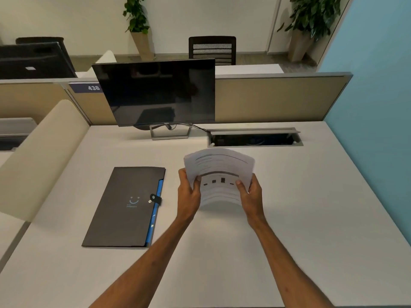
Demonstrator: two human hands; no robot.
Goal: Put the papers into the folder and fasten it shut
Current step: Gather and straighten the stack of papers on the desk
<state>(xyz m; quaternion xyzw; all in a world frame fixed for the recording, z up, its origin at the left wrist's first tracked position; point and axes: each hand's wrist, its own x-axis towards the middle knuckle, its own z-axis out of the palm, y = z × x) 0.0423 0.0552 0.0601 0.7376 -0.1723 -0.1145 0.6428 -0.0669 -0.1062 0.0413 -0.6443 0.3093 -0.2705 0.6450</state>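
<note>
The desk (222,252) is a pale surface bounded at the rear by a beige partition (278,98) and on the right by a blue wall (378,85). A low cream divider (44,156) runs along the left edge. At the rear centre stands a dark monitor (160,92); to its right an open cable tray (253,138) is recessed in the desk top. The desk area in front of and to the right of the hands is bare, as is the strip between the folder and the forearms.

The papers (219,172) are held above the desk, approx. centre, tilted up toward the camera and bowed across their width. Left hand (189,192) clamps the left edge, thumb on the printed face; right hand (251,194) clamps the right edge in the same way. Both hands are closed on the stack.

The folder (124,207) lies flat on the desk to the left of the left hand, near but not touching it. Its dark cover is closed, w/ a blue inner edge showing along the right side. The snap tab (155,198) sits at mid-length of that edge, facing the hands.
</note>
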